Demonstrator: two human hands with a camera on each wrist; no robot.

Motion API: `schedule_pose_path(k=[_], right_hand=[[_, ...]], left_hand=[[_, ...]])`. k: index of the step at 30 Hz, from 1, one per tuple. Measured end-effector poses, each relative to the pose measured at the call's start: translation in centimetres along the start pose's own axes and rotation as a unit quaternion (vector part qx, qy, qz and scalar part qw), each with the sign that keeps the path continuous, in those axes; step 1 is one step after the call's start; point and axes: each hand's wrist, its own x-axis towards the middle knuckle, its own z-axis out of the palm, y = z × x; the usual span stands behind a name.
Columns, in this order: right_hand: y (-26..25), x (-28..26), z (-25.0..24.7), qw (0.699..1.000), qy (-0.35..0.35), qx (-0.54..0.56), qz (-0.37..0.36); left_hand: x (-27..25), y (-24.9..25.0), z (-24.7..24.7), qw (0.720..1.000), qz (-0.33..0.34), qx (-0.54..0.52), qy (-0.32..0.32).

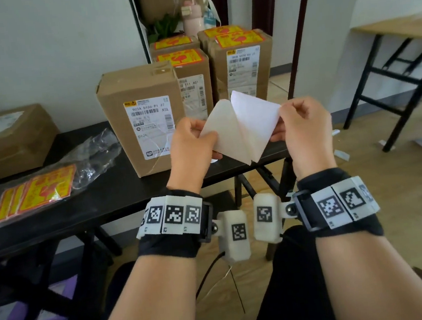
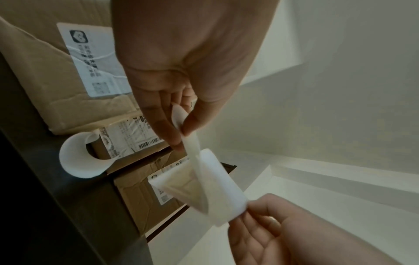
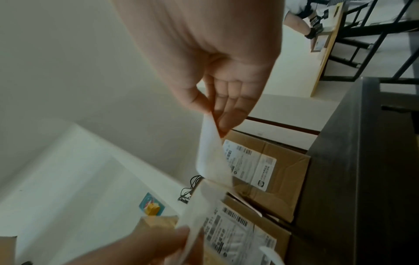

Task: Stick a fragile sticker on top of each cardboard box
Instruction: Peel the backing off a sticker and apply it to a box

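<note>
Head view: on the black worktop [image 1: 110,195] we see spare fragile stickers [image 1: 37,192], then the unlabelled cardboard box [image 1: 141,120]. Our left hand [image 1: 190,141] grip and right hand [image 1: 304,127] grip each pinch one layer of the separating fragile sticker [image 1: 243,128], held above the worktop edge.
</note>
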Motion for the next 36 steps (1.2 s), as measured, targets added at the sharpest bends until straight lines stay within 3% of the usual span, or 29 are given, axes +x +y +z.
schedule_pose_path(k=[4, 11, 19, 27, 32, 36], right_hand=[[0.2, 1.4, -1.4, 0.997, 0.068, 0.023, 0.016], [0.5, 3.8, -2.3, 0.986, 0.153, 0.061, -0.012], [1.9, 5.5, -1.4, 0.989, 0.128, 0.059, -0.037], [2.8, 6.1, -0.6, 0.992, 0.111, 0.054, -0.027], [3.2, 6.1, -0.4, 0.992, 0.112, 0.057, -0.023], [2.9, 5.8, -0.2, 0.993, 0.101, 0.058, -0.028]], left_hand=[[1.1, -0.7, 1.1, 0.999, 0.021, 0.027, 0.034], [4.3, -2.2, 4.3, 0.992, 0.002, 0.128, 0.001], [7.0, -1.9, 7.5, 0.979, 0.042, 0.185, -0.070], [8.9, -3.3, 7.4, 0.952, 0.044, 0.289, -0.095], [8.5, -3.6, 7.9, 0.926, 0.053, 0.321, -0.189], [7.9, -2.9, 7.6, 0.937, 0.070, 0.312, -0.143]])
